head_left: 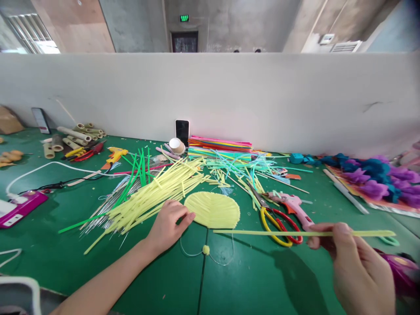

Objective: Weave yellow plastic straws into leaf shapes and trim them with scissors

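Observation:
A pale yellow leaf-shaped piece (213, 210), made of pipe cleaners laid side by side, lies on the green table. My left hand (172, 223) has its fingers curled and pinches this piece at its left edge. Between the thumb and fingers of my right hand (351, 258), a single yellow pipe cleaner (249, 232) stretches leftward, its far end just below the leaf shape. Under the leaf shape, a thin clear loop of wire (223, 264) carries a small yellow ball (205, 250). Left of it lies a heap of yellow pipe cleaners (157, 192).
Scissors (282, 225) with red and yellow handles lie beside a pink glue gun (297, 205). A yellow glue gun (116, 154), a purple power strip (31, 208) and bamboo tubes (77, 133) are on the left. Purple and blue flowers (377, 175) lie right. A white partition (210, 92) stands behind.

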### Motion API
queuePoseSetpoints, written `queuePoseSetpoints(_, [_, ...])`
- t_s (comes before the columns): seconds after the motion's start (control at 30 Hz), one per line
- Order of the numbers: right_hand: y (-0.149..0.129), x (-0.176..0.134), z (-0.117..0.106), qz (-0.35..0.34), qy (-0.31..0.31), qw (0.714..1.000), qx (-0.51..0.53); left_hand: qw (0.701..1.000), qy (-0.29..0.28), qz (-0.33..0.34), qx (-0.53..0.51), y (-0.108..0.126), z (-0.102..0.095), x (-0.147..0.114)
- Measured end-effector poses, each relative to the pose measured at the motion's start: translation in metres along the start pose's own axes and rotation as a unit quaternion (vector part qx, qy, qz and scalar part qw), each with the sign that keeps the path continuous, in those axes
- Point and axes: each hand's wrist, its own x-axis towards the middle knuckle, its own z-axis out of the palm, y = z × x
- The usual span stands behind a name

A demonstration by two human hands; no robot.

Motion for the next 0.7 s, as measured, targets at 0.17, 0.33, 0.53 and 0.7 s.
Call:
queuePoseSetpoints(0.17, [0.005, -0.014, 0.000, 0.036, -0.041, 0.997, -0.058, 0.997, -0.072, 0.026, -0.005, 0.006, 0.001, -0.002])
queuePoseSetpoints(0.33, [0.016, -0.023, 0.005, 0.067, -0.095, 0.989, -0.091, 0.989, -0.141, 0.039, -0.016, 0.008, 0.000, -0.004])
queuePoseSetpoints(0.53, [0.026, -0.023, 0.014, 0.064, -0.133, 0.987, -0.069, 0.990, -0.132, 0.043, -0.013, 0.005, 0.003, -0.004])
queuePoseSetpoints(0.7, [0.016, -0.023, 0.017, 0.069, -0.172, 0.983, -0.005, 0.989, -0.142, 0.043, 0.013, 0.003, 0.005, -0.004])
